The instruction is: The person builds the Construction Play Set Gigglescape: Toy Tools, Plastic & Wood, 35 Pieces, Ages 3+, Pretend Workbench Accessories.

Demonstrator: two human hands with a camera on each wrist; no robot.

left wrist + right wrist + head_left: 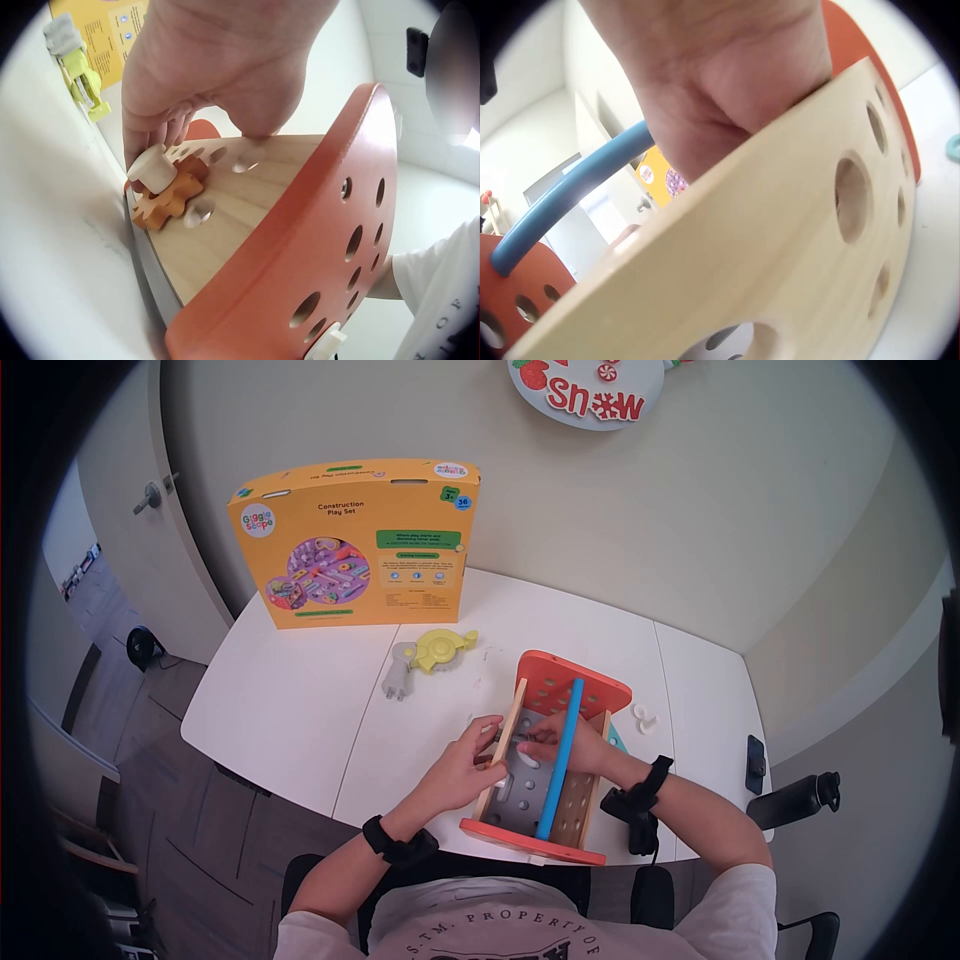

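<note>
A toy toolbox with red end panels (575,678), wooden sides (247,195) and a blue handle bar (560,760) stands at the table's front. My left hand (462,768) is at its left side, fingers by an orange gear (176,196) with a white peg head (153,169) against the outer wood. My right hand (572,744) reaches in under the bar, its fingertips near a white piece (527,759) inside. In the right wrist view the wooden side (727,232) hides the fingers of the right hand (712,97).
A yellow box (350,550) stands at the back left. In front of it lies a yellow-green and grey toy (435,652). Small white pieces (644,718) lie right of the toolbox. A phone (756,762) and a black bottle (795,801) are at the right edge.
</note>
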